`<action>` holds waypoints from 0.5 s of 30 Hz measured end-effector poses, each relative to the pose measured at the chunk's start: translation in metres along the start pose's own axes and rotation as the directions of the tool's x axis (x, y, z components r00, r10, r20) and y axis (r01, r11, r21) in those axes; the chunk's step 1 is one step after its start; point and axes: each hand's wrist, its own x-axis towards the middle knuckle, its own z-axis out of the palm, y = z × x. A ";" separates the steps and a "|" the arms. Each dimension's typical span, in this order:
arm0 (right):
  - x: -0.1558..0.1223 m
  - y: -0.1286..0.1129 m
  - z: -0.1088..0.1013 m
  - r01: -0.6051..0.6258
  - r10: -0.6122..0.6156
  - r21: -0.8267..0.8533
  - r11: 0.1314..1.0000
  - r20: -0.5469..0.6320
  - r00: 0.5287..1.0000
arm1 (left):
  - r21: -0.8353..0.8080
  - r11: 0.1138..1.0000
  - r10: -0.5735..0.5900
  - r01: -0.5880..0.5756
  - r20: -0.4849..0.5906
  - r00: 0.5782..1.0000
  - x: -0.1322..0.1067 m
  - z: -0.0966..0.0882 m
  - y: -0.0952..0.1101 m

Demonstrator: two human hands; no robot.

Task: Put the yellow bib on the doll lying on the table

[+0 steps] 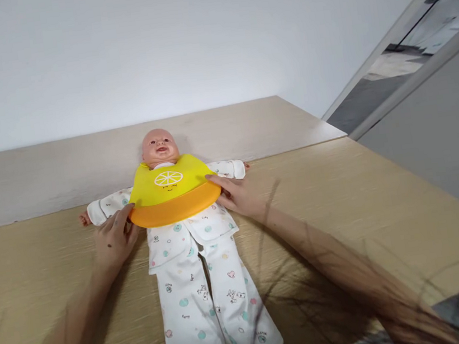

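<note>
A baby doll [160, 147] lies on its back, dressed in a white printed top [167, 247] and matching trousers [228, 290]. Over its chest lies a yellow bib [147, 185] with a citrus-slice print and an orange catch pocket [175, 208] along the lower edge. My left hand [115, 235] pinches the left end of that pocket between thumb and fingers. At the pocket's right end, my right hand [232, 194] grips the bib's edge in the same way. The doll's sleeved arms stretch out to both sides.
The doll lies on a wooden table [321, 199], with a paler board surface [249, 127] behind it. A white wall [133, 49] rises at the back. On the right are a glass panel [393, 68] and the table's edge. Blurred hair strands cross the lower view.
</note>
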 end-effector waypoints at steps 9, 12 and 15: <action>-0.003 0.007 0.003 0.028 -0.022 0.066 0.997 -0.088 0.996 | -0.068 0.997 -0.046 0.047 0.015 0.999 0.003 -0.006 0.021; -0.001 0.004 0.000 0.047 -0.043 0.041 0.998 -0.104 0.994 | -0.071 0.996 -0.051 0.050 -0.013 0.999 0.004 -0.006 0.024; 0.001 0.000 -0.002 0.090 -0.084 0.031 0.995 -0.153 0.985 | -0.080 0.995 -0.058 0.056 -0.027 0.998 0.004 -0.007 0.024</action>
